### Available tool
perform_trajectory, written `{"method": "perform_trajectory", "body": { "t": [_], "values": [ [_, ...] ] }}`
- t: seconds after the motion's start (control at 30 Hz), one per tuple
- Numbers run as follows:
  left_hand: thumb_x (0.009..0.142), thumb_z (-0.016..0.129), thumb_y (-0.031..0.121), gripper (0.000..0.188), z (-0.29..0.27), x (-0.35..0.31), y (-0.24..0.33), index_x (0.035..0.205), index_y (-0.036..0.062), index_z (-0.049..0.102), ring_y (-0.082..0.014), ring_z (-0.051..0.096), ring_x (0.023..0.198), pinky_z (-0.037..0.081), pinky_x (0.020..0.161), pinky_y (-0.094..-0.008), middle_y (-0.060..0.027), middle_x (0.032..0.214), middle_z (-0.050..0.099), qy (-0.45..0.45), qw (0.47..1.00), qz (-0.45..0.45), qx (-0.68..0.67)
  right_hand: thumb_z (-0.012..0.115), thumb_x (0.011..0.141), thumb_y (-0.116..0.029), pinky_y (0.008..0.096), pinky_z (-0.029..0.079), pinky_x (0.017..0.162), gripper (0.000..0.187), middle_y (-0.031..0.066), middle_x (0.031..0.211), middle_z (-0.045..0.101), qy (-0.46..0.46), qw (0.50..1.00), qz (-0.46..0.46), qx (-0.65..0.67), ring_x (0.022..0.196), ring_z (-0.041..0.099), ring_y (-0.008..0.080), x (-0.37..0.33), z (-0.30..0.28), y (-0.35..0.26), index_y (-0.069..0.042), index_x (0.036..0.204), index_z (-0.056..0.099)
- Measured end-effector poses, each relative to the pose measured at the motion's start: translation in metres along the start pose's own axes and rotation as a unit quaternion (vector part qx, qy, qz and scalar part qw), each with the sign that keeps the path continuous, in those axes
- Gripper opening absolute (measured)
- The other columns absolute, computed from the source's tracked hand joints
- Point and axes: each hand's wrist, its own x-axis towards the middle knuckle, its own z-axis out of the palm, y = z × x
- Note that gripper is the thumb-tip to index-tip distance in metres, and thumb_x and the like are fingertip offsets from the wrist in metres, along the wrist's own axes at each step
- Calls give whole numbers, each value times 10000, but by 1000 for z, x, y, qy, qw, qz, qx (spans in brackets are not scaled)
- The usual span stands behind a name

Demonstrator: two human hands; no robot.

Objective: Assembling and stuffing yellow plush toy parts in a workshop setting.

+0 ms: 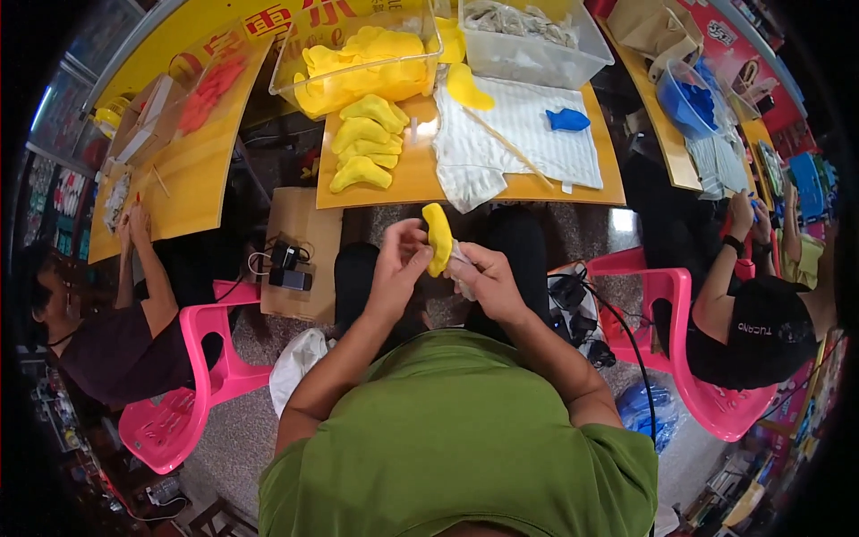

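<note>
Some red lettering point(268, 21) faces hands point(400, 267) point(489, 279) around yellow plush point(439, 240).

Left hand point(400, 267) on yellow curved piece point(438, 237); right hand point(490, 279) holding pale material point(461, 257).

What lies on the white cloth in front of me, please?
A yellow banana-shaped piece, a thin wooden stick and a blue fish-shaped piece lie on the white cloth. The tabletop under it is covered and cannot be seen.
</note>
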Motion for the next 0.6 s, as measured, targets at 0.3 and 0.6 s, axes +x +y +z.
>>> {"method": "perform_trajectory", "body": {
  "t": [0.3,0.6],
  "values": [
    [861,627,81,81,2,-9,-4,859,33,562,-28,501,655,412,583,-181,22,745,560,-21,989,-98,-112,572,884,-125,203,438,491,234,4,723,589,-28,999,2,28,551,534,67,-3,-2,1,-4,1085,575],
    [846,646,88,117,6,-19,-5,910,0,602,-45,548,609,442,544,-198,-5,741,614,-43,994,-92,-43,615,833,-24,197,421,503,82,6,732,572,82,994,-61,41,589,520,51,9,2,25,-25,852,535]
  ]
}}
